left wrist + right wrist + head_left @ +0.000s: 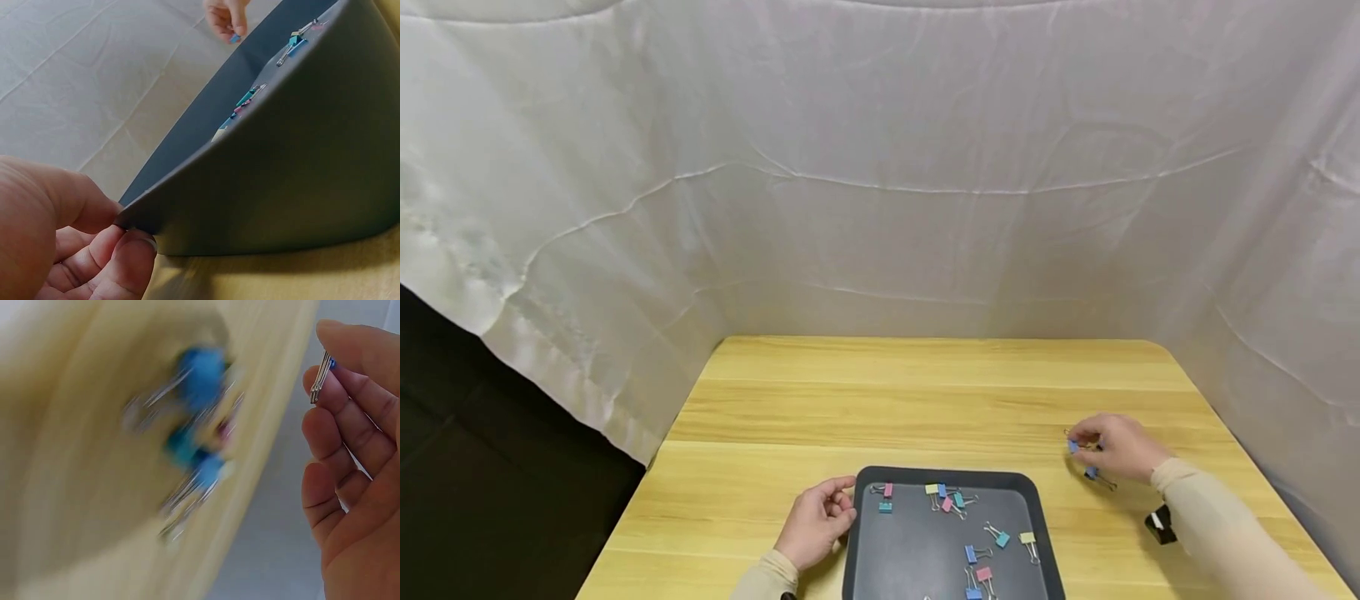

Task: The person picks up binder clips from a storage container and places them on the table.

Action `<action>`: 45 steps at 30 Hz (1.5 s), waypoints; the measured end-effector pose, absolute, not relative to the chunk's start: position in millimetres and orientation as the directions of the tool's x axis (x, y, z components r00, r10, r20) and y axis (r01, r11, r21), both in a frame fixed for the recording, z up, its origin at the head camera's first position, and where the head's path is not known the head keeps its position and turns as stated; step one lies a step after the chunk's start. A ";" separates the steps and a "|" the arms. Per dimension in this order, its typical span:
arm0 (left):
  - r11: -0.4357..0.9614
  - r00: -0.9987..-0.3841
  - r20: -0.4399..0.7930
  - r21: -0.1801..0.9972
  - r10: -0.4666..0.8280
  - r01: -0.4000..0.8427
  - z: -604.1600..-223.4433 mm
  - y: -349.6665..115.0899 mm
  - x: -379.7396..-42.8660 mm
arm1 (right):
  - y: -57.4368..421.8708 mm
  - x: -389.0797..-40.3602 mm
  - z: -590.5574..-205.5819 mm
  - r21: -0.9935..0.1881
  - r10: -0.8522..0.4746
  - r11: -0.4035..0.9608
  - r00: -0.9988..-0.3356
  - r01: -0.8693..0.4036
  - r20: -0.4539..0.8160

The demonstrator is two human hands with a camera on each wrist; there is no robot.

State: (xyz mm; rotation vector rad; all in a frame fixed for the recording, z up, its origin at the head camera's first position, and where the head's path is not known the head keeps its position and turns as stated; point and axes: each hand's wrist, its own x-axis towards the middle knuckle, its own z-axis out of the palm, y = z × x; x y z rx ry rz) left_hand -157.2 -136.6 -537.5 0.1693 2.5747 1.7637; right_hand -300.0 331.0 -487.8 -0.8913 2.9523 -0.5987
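My left hand (pixel 816 525) is at the far left corner of a dark grey tray (pixel 951 477). In the left wrist view, its thumb and fingers pinch the tray's rim (pixel 172 178). Over the right part of the table, my right hand (pixel 1122 447) holds a binder clip (pixel 322 376) between thumb and fingertips. That clip has silver handles and a bit of blue showing; the fingers hide most of its body. Below the hand, a small group of blue, teal and pink binder clips (pixel 201 378) lies on the table, blurred in the right wrist view.
Inside the tray lie several binder clips, among them a teal one (pixel 1002 540), a yellow one (pixel 1027 538) and a pink one (pixel 984 574). A small black object (pixel 1161 525) shows beside the right sleeve. Pale cloth (pixel 925 250) hangs around the wooden table (pixel 850 400).
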 end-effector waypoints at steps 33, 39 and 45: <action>0.362 -0.995 0.048 0.929 0.083 0.075 -539.2 -136.7 -155.2 | 399.6 -292.9 -513.1 -0.412 -0.351 0.851 -0.936 -0.324 0.012; 0.358 -0.995 0.055 0.930 0.088 0.083 -538.4 -136.6 -155.3 | 365.1 -295.9 -492.6 -0.351 -0.412 0.832 -0.902 -0.429 0.125; 0.360 -0.995 0.047 0.930 0.083 0.074 -539.5 -136.3 -155.2 | 319.1 -305.9 -484.6 -0.342 -0.489 0.789 -0.858 -0.511 0.155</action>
